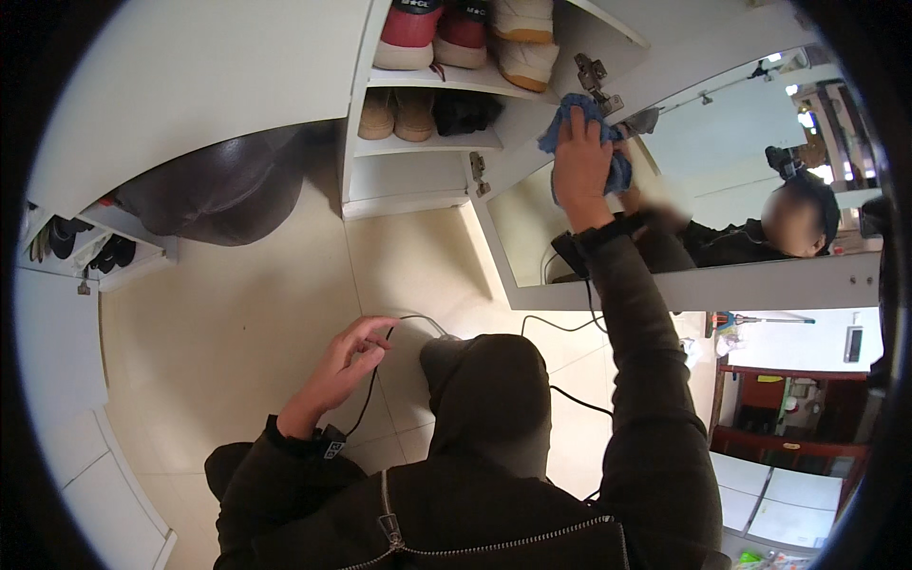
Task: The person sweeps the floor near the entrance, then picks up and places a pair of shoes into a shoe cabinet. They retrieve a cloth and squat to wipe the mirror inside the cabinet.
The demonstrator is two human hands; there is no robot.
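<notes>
My right hand [584, 160] presses a crumpled blue cloth [570, 114] flat on the inner edge of a white cabinet door, beside its metal hinge [595, 78]. The door carries a large mirror [727, 164], which reflects the hand and a person with a head-worn camera. My left hand [353, 356] hangs over the tiled floor, fingers apart and slightly bent, holding nothing. Shoes stand on the shelves of the white cabinet [427, 146]: red and white sneakers [406, 39], white shoes with tan soles [527, 50] and tan shoes [394, 117].
Black cables [374, 377] run from my wrist straps past my knee. A dark leather-like seat [235, 185] sits under a white panel at the left. Another shoe shelf [135, 239] is at the far left. Beyond the mirrored door is a dark red wooden cabinet [784, 434].
</notes>
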